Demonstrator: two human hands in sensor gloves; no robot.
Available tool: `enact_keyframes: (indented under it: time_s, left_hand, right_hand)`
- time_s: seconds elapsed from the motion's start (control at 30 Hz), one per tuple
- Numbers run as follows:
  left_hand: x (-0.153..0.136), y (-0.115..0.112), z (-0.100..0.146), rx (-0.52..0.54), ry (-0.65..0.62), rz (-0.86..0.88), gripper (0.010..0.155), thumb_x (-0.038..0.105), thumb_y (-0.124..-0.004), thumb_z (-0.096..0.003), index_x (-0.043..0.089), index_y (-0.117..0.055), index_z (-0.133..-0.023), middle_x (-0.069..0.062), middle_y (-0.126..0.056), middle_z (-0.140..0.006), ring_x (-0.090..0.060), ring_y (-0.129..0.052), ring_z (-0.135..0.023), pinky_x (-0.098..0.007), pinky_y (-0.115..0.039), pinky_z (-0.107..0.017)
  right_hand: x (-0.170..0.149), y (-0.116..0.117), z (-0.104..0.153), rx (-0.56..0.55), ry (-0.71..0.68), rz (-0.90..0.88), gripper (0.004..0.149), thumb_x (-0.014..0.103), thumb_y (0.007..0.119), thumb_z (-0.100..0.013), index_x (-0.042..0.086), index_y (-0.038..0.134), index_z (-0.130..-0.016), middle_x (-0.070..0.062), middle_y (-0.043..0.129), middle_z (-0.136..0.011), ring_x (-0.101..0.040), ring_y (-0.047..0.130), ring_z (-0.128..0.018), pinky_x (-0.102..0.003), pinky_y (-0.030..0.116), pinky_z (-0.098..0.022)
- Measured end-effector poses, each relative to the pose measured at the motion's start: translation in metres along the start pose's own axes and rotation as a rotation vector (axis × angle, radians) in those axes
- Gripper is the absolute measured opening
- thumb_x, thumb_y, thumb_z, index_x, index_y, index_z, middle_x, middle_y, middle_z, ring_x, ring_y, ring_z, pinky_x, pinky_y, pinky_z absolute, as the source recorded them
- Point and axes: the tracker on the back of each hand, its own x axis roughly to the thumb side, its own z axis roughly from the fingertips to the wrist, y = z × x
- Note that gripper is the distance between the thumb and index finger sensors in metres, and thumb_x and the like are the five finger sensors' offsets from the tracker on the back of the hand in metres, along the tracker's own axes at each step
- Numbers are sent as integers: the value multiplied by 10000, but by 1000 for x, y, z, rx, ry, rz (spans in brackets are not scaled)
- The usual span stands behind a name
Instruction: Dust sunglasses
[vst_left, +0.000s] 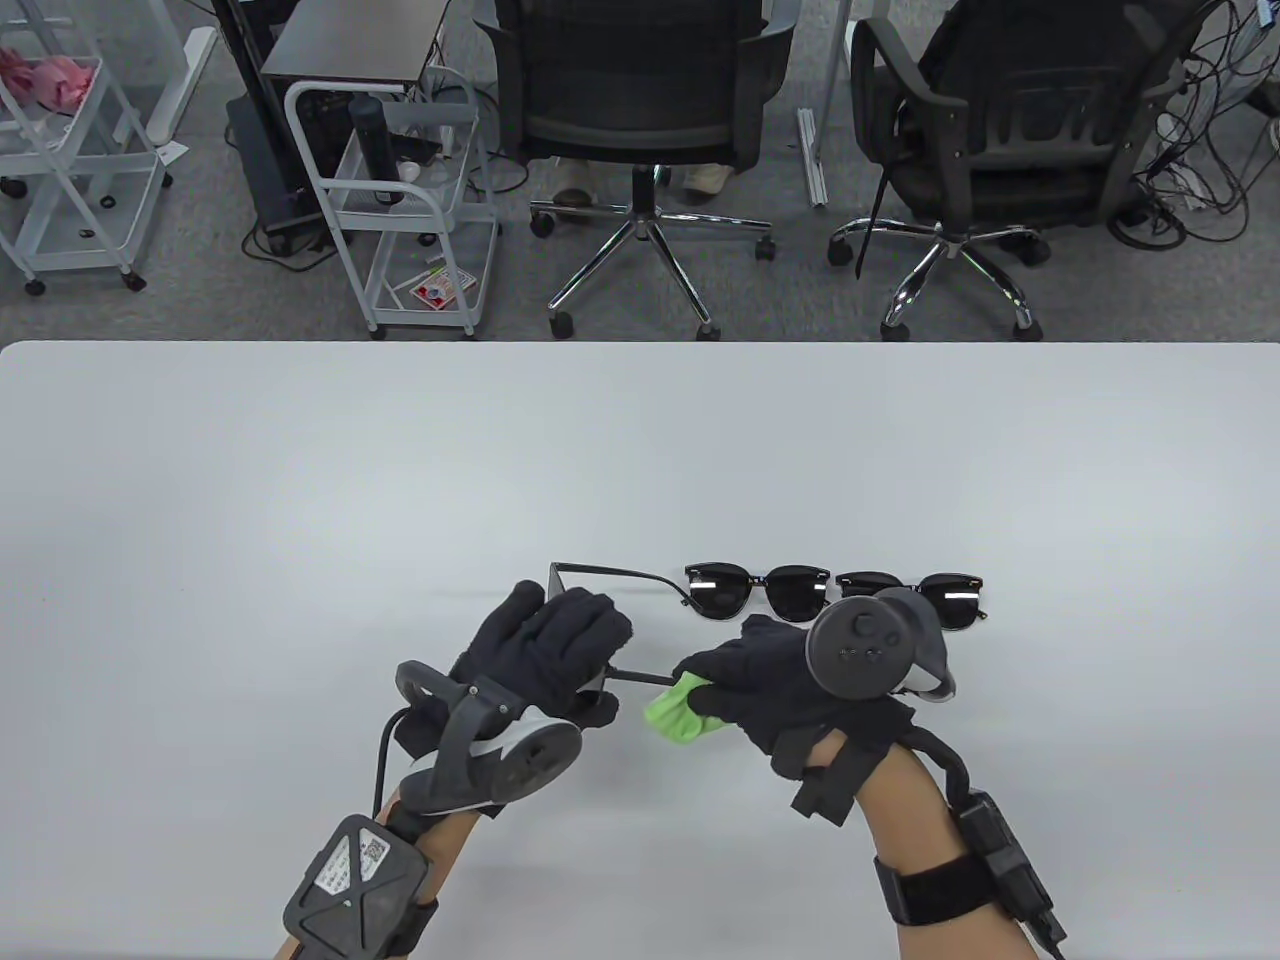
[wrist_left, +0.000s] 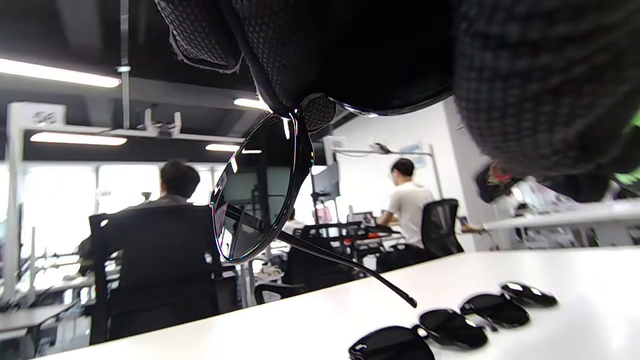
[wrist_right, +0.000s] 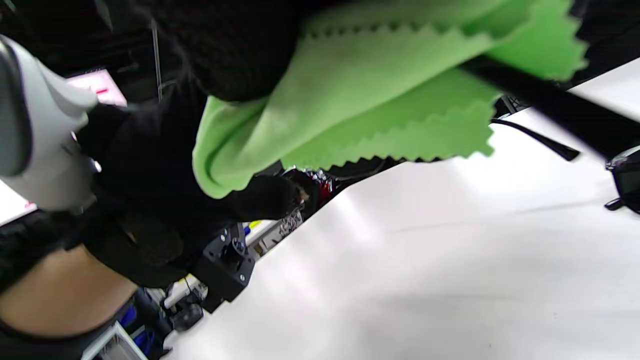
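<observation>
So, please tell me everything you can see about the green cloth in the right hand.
The green cloth is a small, bright lime piece of soft fabric, like microfibre, with zigzag-cut edges. It is folded over on itself and held off the table, gripped in the fingers of the right hand. It is wrapped around one thin black temple arm of the sunglasses that the left hand holds up. Only part of the cloth shows; the glove hides the rest.

Glossy dark lenses in thin black plastic frames mark the sunglasses (wrist_left: 260, 190); the green cloth (wrist_right: 360, 110) looks soft, matt microfibre with pinked edges; the worktop (vst_left: 400, 480) is smooth white.
</observation>
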Motion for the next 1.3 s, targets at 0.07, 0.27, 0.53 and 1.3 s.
enact_keyframes:
  time_s: [0.07, 0.27, 0.53, 1.3]
  left_hand:
    - [15, 0, -1, 4, -56, -79, 883, 652, -969, -153, 476, -609, -940, 216, -776, -989, -36, -963, -924, -385, -709, -762]
    - [11, 1, -4, 6, -17, -6, 862, 643, -989, -172, 496, -600, -927, 235, -757, -996, -21, -939, -941, -366, -711, -764]
    - [-23, -8, -1, -19, 118, 65, 859, 653, -990, -168, 520, -591, -918, 253, -746, -999, -6, -925, -950, -362, -709, -768]
    - [-83, -42, 18, -227, 584, 756, 982, 796, -809, -242, 242, -616, -1029, 63, -891, -904, -127, -1112, -682, -433, -756, -693]
  right_hand:
    - [9, 6, -5, 11, -32, 1, 439, 367, 839, -430, 107, 957, -764, -82, 1064, -629, -331, 1040, -542, -704, 637, -590]
    - [13, 4, -6, -37, -45, -65, 439, 372, 836, -429, 106, 965, -753, -76, 1065, -602, -311, 1043, -513, -693, 644, -594]
    - [-23, -8, 4, -47, 51, -32, 434, 376, 835, -422, 114, 972, -740, -64, 1069, -584, -295, 1048, -497, -685, 646, -598]
    - [34, -6, 17, -395, -184, 456, 452, 387, 824, -440, 206, 887, -848, -36, 968, -885, -371, 957, -792, -719, 590, -630]
